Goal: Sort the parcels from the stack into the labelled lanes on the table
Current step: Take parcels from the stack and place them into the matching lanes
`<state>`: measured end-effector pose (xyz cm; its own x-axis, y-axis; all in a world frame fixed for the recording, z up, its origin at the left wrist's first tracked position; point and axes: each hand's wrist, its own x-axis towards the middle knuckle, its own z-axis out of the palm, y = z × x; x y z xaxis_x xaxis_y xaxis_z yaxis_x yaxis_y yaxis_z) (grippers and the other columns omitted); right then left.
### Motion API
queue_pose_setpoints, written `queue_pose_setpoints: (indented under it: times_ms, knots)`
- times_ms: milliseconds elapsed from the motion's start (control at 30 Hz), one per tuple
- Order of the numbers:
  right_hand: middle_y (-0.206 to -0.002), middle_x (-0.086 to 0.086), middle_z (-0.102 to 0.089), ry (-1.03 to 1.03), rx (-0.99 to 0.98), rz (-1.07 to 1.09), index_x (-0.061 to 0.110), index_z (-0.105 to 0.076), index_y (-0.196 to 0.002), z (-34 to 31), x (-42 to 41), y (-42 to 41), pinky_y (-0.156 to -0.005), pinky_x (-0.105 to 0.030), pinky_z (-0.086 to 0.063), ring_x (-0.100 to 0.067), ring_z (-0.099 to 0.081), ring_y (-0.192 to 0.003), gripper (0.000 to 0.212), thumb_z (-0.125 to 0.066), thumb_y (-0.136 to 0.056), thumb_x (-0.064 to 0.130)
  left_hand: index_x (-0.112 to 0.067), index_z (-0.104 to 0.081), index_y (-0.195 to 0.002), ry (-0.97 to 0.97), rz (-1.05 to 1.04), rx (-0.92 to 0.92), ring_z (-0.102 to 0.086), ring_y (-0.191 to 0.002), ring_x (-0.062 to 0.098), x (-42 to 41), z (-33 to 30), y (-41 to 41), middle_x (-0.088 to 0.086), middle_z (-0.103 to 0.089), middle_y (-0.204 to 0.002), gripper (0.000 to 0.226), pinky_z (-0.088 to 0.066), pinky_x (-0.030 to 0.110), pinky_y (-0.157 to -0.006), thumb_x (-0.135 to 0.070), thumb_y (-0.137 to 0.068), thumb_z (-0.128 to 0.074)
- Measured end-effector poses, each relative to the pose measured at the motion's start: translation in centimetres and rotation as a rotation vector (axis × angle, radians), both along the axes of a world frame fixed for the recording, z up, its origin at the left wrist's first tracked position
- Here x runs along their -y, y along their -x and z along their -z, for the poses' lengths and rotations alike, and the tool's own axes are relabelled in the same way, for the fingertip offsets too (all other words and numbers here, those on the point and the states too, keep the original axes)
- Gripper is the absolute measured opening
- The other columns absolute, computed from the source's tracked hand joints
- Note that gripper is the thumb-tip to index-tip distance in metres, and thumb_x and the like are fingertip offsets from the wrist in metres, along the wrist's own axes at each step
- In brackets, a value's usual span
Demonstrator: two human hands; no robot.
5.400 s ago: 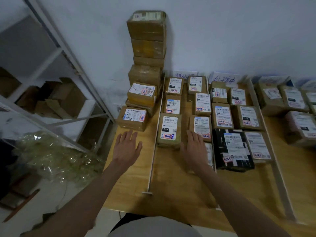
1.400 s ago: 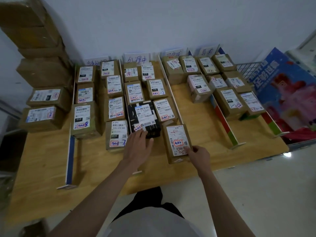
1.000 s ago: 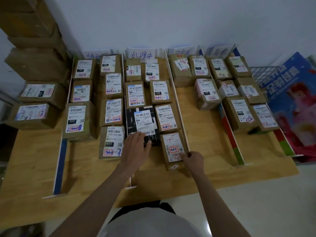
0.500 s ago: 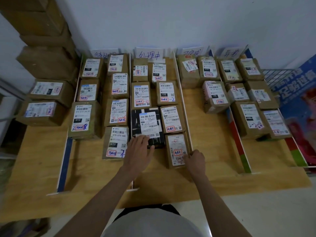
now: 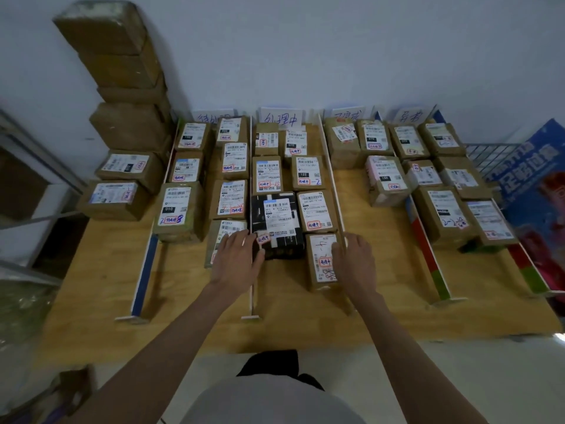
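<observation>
Though unheld, parcel [image 5: 321, 261] between hands [image 5: 296, 261]

My right hand [image 5: 354, 264] no longer pinches the near corner of the brown cardboard parcel with the white label [image 5: 322, 261]; it now lies along its right side, fingers straighter. That parcel now sits squarer behind the black taped parcel [image 5: 276, 224], where my left hand [image 5: 237, 260] lies flat.

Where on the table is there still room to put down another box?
Bare wooden tabletop lies left of the blue-edged divider, in front of the brown cardboard stack. The third lane's wood, in front of its brown parcels, is free too. The first two lanes are packed, back to where both hands rest.
</observation>
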<state>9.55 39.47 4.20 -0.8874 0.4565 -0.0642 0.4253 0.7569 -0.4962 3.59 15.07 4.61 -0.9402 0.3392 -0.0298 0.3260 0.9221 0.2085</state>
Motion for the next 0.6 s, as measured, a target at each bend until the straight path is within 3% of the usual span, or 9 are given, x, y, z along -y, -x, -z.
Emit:
queue_pose_setpoints:
  times_ms: [167,367,600]
  knots:
    - [-0.145,-0.011,-0.048,-0.057,-0.099,-0.171,0.009,-0.045,-0.141,-1.2,3.8,-1.4,-0.114,-0.045,-0.034,-0.028,-0.04,-0.136,0.048,-0.04,-0.102,0.038,-0.011,-0.05,-0.141,0.01,-0.066,-0.03,-0.042,-0.135,0.027,4.7,-1.3,-3.8,0.01,-0.048,-0.146,0.052,-0.027,0.041,-0.116,-0.043,-0.102,-0.036]
    - [-0.153,-0.008,-0.039,-0.098,-0.072,-0.283,0.01,-0.037,-0.149,-2.8,8.8,-1.9,-0.122,-0.04,-0.023,-0.025,-0.029,-0.145,0.055,-0.041,-0.103,0.04,-0.011,-0.049,-0.142,0.009,-0.181,-0.033,-0.039,-0.138,0.027,10.2,-2.4,-6.9,0.011,-0.046,-0.148,0.051,-0.024,0.043,-0.119,-0.042,-0.102,-0.043]
    - [-0.151,-0.009,-0.042,-0.12,-0.111,-0.391,0.008,-0.036,-0.149,-3.7,13.9,-0.7,-0.119,-0.042,-0.028,-0.026,-0.033,-0.143,0.056,-0.041,-0.103,0.039,-0.013,-0.047,-0.142,0.042,-0.288,-0.076,-0.038,-0.139,0.025,15.5,-3.5,-7.2,0.008,-0.046,-0.147,0.05,-0.02,0.042,-0.12,-0.042,-0.101,-0.043]
